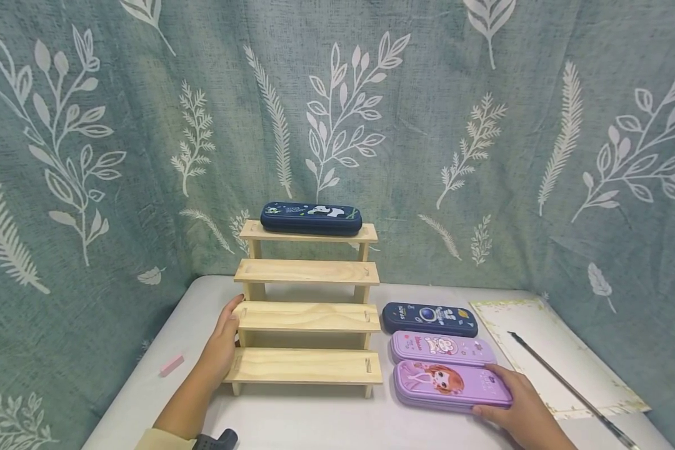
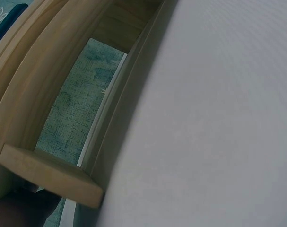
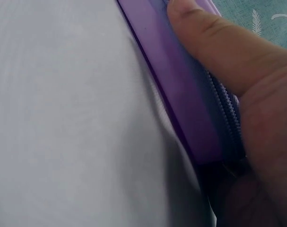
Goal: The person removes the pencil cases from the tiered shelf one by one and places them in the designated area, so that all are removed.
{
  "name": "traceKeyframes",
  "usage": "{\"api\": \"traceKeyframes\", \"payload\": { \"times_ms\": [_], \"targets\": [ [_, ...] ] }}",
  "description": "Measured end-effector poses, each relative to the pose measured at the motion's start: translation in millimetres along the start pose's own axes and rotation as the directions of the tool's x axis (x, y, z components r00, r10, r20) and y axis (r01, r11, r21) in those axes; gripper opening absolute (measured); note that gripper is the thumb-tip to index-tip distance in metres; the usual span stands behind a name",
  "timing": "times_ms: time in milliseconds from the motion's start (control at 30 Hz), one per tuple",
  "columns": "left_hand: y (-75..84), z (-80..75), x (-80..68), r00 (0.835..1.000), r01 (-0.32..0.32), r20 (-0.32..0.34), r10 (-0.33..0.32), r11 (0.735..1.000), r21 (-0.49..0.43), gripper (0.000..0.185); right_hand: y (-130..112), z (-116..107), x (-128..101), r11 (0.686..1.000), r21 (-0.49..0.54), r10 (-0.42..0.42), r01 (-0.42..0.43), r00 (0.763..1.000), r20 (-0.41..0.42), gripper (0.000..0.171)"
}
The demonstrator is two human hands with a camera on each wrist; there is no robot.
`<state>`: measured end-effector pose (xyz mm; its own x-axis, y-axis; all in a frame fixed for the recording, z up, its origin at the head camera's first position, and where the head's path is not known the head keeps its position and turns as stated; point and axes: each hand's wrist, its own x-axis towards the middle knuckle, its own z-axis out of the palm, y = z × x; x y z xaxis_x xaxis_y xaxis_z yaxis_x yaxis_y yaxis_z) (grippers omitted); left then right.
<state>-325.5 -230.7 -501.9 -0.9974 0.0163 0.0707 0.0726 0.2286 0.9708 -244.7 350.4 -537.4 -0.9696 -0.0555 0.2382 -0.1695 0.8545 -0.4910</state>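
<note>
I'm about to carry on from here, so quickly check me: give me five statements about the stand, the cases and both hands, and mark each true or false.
1. The panda case sits on the top shelf of the wooden stand. True.
2. The right hand grips the dark blue astronaut case. False: it grips the purple case with the red-haired girl.
3. The left hand is at the left side of the stand. True.
4. The small pink block lies to the right of the stand. False: it lies to the left.
5. The brush lies partly over the floral-edged sheet. True.
</note>
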Motion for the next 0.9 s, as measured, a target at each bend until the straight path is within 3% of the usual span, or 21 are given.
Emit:
{"api": "traceKeyframes", "payload": {
  "times_ms": [700,900],
  "targets": [
    [-2.1,-0.6,-1.4,0.999,-0.032,0.008,0.032,0.999,0.007,0.052,-4.2,0.8,-0.5,0.999,0.040,-0.006,0.005,0.999,0.033,0.097],
    [-3.0,0.3,-1.6,1.000,-0.009,-0.001,0.009,1.000,0.006,0.052,-6.2,-1.4,-0.6,0.999,0.034,-0.022,0.021,1.000,0.020,0.096]
  ]
}}
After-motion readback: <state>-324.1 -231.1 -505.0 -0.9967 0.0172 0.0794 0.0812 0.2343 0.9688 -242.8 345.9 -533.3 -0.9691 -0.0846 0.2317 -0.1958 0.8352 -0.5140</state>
